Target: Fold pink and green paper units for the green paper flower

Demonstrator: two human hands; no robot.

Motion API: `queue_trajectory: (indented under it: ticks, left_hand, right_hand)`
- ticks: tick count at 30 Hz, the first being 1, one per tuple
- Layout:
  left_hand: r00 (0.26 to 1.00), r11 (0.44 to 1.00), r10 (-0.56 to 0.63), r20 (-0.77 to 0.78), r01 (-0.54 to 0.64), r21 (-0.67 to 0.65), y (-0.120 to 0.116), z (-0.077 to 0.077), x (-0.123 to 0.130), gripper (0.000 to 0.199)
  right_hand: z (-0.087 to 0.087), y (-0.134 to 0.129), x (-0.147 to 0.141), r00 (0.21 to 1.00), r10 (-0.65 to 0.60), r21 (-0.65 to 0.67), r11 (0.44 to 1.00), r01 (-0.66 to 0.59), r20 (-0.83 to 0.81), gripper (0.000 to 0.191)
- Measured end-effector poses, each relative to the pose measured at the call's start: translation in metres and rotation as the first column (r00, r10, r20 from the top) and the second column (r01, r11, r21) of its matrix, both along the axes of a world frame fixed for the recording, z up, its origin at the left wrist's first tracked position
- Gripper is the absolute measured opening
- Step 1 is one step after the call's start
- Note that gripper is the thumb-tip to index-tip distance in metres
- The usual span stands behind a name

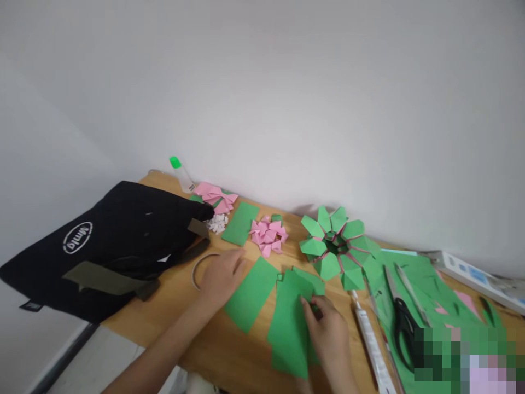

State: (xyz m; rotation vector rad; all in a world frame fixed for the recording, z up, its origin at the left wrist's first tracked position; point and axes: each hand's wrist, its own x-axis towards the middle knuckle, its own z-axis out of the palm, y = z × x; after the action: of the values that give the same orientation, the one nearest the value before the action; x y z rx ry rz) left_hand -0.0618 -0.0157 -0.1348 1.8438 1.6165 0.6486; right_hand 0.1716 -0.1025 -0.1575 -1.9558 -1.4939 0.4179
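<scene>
My left hand [221,279] is over the wooden table, its fingers stretched out beside a tape ring [200,271] and near a green paper rectangle [254,293]. My right hand [326,323] is closed in a pinch at the right edge of an upright-lying green strip [289,328], which overlaps other green paper. Behind them stand a pink folded paper flower [268,235] and a larger green folded paper ring [324,246] with pink edges. Another green rectangle [240,223] lies farther back.
A black bag [131,230] covers the left side. At the back are a glue bottle [182,175], pink folded pieces [217,197] and white scraps [217,222]. Black scissors [404,328], a white tube [373,347], green sheets [435,290] and a white box [476,276] lie right.
</scene>
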Motion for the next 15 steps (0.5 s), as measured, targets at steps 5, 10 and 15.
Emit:
queue_trajectory:
  ticks: [5,10,15]
  left_hand:
    - [0.943,0.972,-0.067,-0.325,0.135,0.191,0.043,0.005,-0.028,0.025]
    - [0.847,0.918,-0.146,-0.512,0.310,0.250,0.054,0.000,-0.033,0.026]
    - [0.786,0.897,-0.166,-0.596,0.371,0.240,0.057,-0.003,-0.034,0.027]
  right_hand:
    - [-0.006,-0.002,-0.001,0.988,-0.093,-0.022,0.995,0.097,0.122,0.039]
    - [-0.005,-0.005,-0.005,0.963,-0.052,-0.079,0.994,0.075,0.263,0.040]
    - [0.001,-0.010,-0.008,0.971,-0.024,-0.122,0.991,0.055,0.238,0.037]
